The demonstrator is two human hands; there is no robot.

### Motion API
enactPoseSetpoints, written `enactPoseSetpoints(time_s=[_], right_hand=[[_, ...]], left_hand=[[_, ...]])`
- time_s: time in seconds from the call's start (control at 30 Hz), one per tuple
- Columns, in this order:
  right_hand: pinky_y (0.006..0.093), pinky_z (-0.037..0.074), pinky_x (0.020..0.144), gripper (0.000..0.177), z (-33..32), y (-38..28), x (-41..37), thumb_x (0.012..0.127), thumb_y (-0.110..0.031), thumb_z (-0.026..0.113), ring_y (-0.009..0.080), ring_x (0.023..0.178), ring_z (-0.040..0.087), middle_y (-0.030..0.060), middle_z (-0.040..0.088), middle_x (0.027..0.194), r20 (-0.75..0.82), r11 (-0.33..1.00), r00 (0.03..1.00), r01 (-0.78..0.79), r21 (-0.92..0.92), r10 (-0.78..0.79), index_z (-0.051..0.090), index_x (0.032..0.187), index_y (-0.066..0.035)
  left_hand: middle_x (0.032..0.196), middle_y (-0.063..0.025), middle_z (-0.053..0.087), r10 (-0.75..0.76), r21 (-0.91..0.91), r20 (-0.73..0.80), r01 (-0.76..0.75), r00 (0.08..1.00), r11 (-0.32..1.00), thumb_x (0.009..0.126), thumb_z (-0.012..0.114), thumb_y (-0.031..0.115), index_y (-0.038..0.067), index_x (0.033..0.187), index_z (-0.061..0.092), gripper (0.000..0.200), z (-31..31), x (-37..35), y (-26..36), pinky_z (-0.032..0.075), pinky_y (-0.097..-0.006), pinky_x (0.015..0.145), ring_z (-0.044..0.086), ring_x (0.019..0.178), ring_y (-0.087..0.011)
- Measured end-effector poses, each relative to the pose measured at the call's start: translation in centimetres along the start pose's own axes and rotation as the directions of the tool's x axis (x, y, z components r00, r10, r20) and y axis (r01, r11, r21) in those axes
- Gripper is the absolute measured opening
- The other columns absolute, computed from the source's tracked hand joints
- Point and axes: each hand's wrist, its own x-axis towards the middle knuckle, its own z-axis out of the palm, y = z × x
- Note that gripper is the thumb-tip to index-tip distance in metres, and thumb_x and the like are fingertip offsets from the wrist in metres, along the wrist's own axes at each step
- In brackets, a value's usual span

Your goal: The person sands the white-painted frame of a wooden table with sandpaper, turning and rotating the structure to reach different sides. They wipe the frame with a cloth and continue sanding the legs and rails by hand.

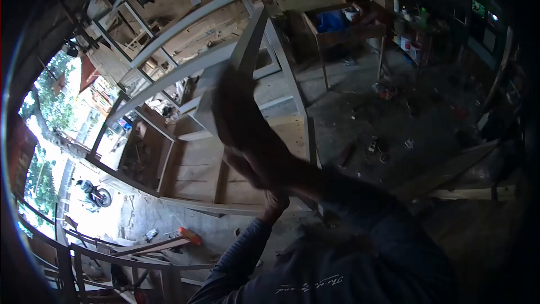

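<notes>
A large pale wooden frame (291, 87) with slats and a curved rail stands in front of me. My right hand (239, 112) reaches up, dark and in shadow, and closes over a thick wooden bar (252, 39) at the frame's near upper part. Its fingertips are hard to make out. Lower down, my left hand (274, 200) is beneath my right wrist and largely covered by it. Its fingers do not show clearly, so what it touches cannot be told. Below both hands lies the frame's boarded base (194, 171).
A wooden table (351, 32) holding a blue item stands at the back, near a shelf with bottles (413, 42). Small scraps (374, 145) litter the floor. Lower left, an orange-handled tool (190, 235) lies by wooden pieces. A motorcycle (97, 196) stands outside.
</notes>
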Motion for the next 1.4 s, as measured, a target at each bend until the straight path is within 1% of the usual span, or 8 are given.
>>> enactPoseSetpoints(time_s=[0.2,0.33,0.9,1.1,1.2,1.23,1.27,1.4], right_hand=[[0.0561,0.007,0.124,0.061,6.2,6.7,-11.7,0.092,-0.013,0.056,0.0442,0.151,0.019,0.0263,0.028,0.158,0.174,0.989,0.984,-0.005,-0.148,0.031,0.037,0.148,0.000],[0.0580,0.020,0.122,0.070,-0.2,-0.1,1.9,0.086,-0.010,0.059,0.0534,0.144,0.026,0.0335,0.028,0.155,-0.019,0.975,0.976,0.216,0.047,-0.215,0.035,0.149,0.009],[0.0507,0.010,0.125,0.082,8.4,1.3,-11.9,0.082,0.000,0.051,0.0470,0.153,0.013,0.0320,0.017,0.162,-0.206,0.981,0.960,-0.195,0.005,0.192,0.019,0.157,0.007],[0.0429,0.020,0.125,0.083,15.7,4.9,-40.1,0.076,0.010,0.044,0.0375,0.153,0.020,0.0264,0.024,0.163,-0.268,0.388,0.340,-0.909,0.152,0.902,0.024,0.157,0.002],[0.0404,0.021,0.125,0.080,19.9,7.5,-40.4,0.078,0.013,0.041,0.0368,0.152,0.025,0.0259,0.027,0.162,-0.380,0.304,0.248,-0.948,0.093,0.891,0.029,0.156,0.001],[0.0402,0.020,0.125,0.081,17.9,6.3,-36.1,0.077,0.015,0.039,0.0369,0.152,0.025,0.0253,0.027,0.162,-0.438,0.540,0.462,-0.839,0.065,0.771,0.031,0.156,0.000],[0.0411,0.018,0.126,0.082,15.4,3.6,-30.2,0.076,0.016,0.039,0.0371,0.152,0.025,0.0263,0.028,0.161,-0.461,0.606,0.482,-0.778,0.165,0.745,0.032,0.156,0.000],[0.0380,0.021,0.125,0.077,14.6,2.5,-28.3,0.082,0.014,0.038,0.0293,0.153,0.026,0.0197,0.029,0.163,-0.429,0.621,0.534,-0.779,0.087,0.729,0.027,0.157,0.000]], left_hand=[[0.106,-0.0174,0.063,-0.094,-0.064,0.392,0.129,0.915,0.990,0.101,0.039,0.056,0.003,0.117,0.056,0.058,-2.7,-1.2,1.9,0.050,-0.0426,0.082,0.064,0.091,-0.0327],[0.103,-0.0165,0.064,-0.110,-0.057,0.328,0.136,0.938,0.989,0.101,0.037,0.058,0.004,0.113,0.057,0.059,-1.8,-1.0,0.5,0.050,-0.0417,0.081,0.064,0.089,-0.0309],[0.089,-0.0125,0.065,-0.020,-0.149,0.418,0.091,0.908,0.985,0.100,0.029,0.069,0.008,0.095,0.061,0.068,-1.6,4.8,9.3,0.049,-0.0379,0.077,0.064,0.078,-0.0231],[0.084,-0.0110,0.066,0.049,-0.349,0.776,0.363,0.629,0.864,0.100,0.026,0.072,0.010,0.089,0.062,0.073,1.0,10.8,11.8,0.049,-0.0365,0.075,0.063,0.074,-0.0203],[0.082,-0.0103,0.066,0.089,-0.273,0.935,0.538,0.343,0.797,0.099,0.024,0.074,0.011,0.086,0.063,0.075,1.6,11.8,10.5,0.049,-0.0358,0.075,0.063,0.072,-0.0189],[0.081,-0.0101,0.066,0.137,-0.192,0.981,0.621,0.137,0.760,0.099,0.024,0.075,0.011,0.085,0.063,0.076,1.7,12.2,9.7,0.049,-0.0356,0.075,0.063,0.072,-0.0185],[0.051,-0.0013,0.049,0.023,-0.257,0.913,0.529,0.408,0.809,0.099,0.018,0.075,0.016,0.059,0.046,0.076,1.9,10.5,10.1,0.037,-0.0334,0.053,0.045,0.043,-0.0147],[0.057,-0.0047,0.048,0.076,-0.388,0.837,0.489,0.542,0.781,0.101,0.019,0.071,0.013,0.070,0.045,0.071,1.7,9.4,9.0,0.034,-0.0327,0.052,0.040,0.046,-0.0163]])
